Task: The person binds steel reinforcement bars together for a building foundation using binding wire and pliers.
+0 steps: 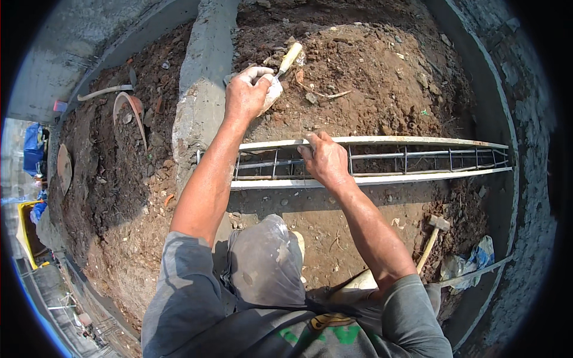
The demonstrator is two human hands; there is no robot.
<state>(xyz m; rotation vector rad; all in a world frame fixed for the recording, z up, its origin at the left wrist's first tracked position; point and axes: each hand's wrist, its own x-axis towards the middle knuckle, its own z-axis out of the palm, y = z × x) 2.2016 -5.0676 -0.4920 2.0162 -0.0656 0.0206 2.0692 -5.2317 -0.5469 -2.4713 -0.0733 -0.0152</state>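
Note:
My left hand [246, 95] is closed at the neck of a trowel [290, 58]. The tool's pale wooden handle points up and away, and its whitish blade shows beside my thumb. My right hand [326, 158] is closed over the far one of two long wooden boards [412, 140], thumb on the near side of the edge. Between that board and the near board [370, 179] lies a cage of steel reinforcing bars [418, 155]. Part of the cage is hidden under my right hand.
A concrete beam [206, 65] runs away from me at left. At right stands a concrete wall [507, 113]. A hammer [431, 238] leans at lower right near a crumpled plastic bag [474, 259]. Loose soil [382, 77] spreads beyond the boards. An orange bucket [134, 107] lies at left.

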